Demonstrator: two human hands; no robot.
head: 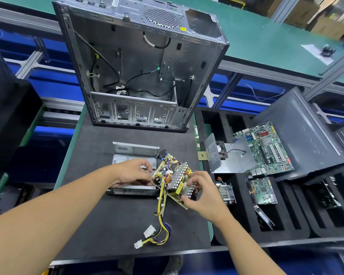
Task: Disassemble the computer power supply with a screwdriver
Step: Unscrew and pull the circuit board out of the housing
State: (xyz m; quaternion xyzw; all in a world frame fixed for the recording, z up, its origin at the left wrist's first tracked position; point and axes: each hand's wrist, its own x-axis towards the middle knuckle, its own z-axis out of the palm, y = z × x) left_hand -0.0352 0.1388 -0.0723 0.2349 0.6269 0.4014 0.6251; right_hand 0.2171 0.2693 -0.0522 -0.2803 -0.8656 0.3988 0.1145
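Head view: tilted yellow circuit board [174, 176] in pinching grip of left hand [134, 172] and right hand [204, 193].

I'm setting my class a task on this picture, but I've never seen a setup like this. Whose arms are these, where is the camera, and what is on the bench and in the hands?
There is no machine here. The two bare arms belong to a person, and the single picture comes from a wide-angle camera worn on their head, looking down at the bench. The left hand and the right hand both grip a circuit board, the inside of a computer power supply. It is tilted at the edge of its open metal housing. A bundle of yellow and dark cables trails from the board across the black mat. Behind stands an emptied computer case. To the right, a black foam tray holds a motherboard and other removed parts. No screwdriver shows.
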